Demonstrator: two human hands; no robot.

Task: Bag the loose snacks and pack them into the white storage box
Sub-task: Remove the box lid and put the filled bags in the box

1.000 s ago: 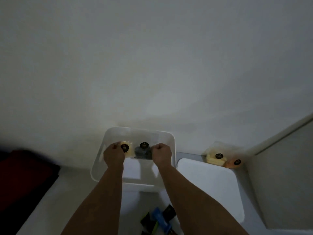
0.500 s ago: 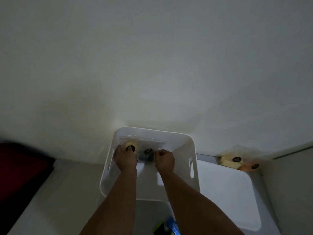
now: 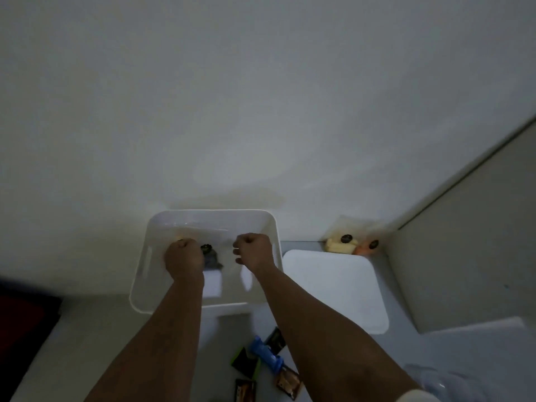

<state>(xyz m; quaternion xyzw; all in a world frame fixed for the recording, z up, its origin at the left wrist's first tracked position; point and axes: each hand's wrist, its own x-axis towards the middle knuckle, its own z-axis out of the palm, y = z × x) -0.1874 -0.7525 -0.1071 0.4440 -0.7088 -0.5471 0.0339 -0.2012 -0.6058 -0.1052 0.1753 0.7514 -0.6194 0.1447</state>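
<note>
The white storage box stands open against the wall on the pale table. Both my hands reach inside it. My left hand grips the left end of a clear bag that holds a grey snack with a dark round sticker; a yellowish snack is mostly hidden behind this fist. My right hand is curled at the bag's right end, a little apart from the grey snack, and its pinch on the clear film is hard to make out.
The box's white lid lies flat to the right. Behind it in the corner leans another bag with yellow and orange snacks. Loose wrapped snacks and a blue item lie near me. Clear plastic is bottom right; something dark red is at the left.
The bag with the snacks has gone down deeper into the box. My hands have spread apart, the right one moving right of the grey snack.
</note>
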